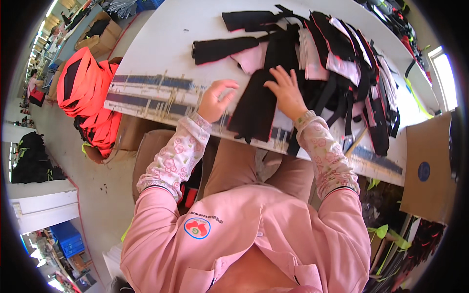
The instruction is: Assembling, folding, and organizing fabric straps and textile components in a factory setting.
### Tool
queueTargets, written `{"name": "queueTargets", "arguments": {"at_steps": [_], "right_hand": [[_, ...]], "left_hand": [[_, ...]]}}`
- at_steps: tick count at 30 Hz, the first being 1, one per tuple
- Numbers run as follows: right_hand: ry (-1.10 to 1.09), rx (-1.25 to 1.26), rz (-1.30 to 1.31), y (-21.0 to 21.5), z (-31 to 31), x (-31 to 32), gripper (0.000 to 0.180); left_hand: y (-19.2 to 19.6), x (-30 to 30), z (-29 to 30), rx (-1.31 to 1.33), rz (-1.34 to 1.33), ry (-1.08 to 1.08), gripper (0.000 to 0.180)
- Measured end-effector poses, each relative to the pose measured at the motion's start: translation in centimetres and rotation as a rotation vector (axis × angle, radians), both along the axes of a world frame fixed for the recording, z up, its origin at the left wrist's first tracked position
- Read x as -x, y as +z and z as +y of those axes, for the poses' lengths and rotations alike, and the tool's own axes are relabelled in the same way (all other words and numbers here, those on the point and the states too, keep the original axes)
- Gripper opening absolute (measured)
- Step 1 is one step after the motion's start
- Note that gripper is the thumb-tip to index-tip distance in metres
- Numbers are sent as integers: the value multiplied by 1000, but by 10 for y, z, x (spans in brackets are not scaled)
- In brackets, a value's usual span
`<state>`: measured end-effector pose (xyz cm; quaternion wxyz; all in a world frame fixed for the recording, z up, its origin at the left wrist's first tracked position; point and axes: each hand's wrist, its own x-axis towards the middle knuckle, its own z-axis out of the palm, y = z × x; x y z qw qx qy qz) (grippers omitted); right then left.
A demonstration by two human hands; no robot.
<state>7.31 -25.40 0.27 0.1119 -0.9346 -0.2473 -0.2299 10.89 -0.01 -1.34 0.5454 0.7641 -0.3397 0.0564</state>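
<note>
On the white table, a black fabric piece [254,107] with thin red edging lies before me, its near end at the table's front edge. My right hand [288,93] rests over its right side with fingers spread. To the left of this piece is my left hand [218,100], thumb and bent fingers apart, holding nothing. Beyond my hands lie a black tube-like fabric piece [224,49] and a pale pink piece [249,58]. A heap of black and pink fabric pieces with straps [342,53] spreads to the right.
Worn blue-and-white strips [161,80] run along the front of the table [161,44]. Bright orange fabric [83,83] is piled in a box at the left. A cardboard box [427,166] stands at the right edge. Blue crates [68,239] sit lower left.
</note>
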Motion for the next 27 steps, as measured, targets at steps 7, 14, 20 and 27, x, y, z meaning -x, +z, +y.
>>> {"name": "queueTargets", "arguments": {"at_steps": [7, 14, 20, 27], "right_hand": [[-162, -476, 234, -4, 33, 121, 28], [-260, -313, 150, -49, 52, 165, 35], [-217, -473, 148, -58, 39, 158, 14], [-395, -789, -67, -45, 58, 156, 14]], "left_hand": [[-36, 88, -10, -393, -157, -167, 41], [-36, 119, -33, -385, -208, -112, 53], [-29, 127, -35, -432, -263, -73, 51], [-32, 127, -45, -310, -385, 67, 14]]}}
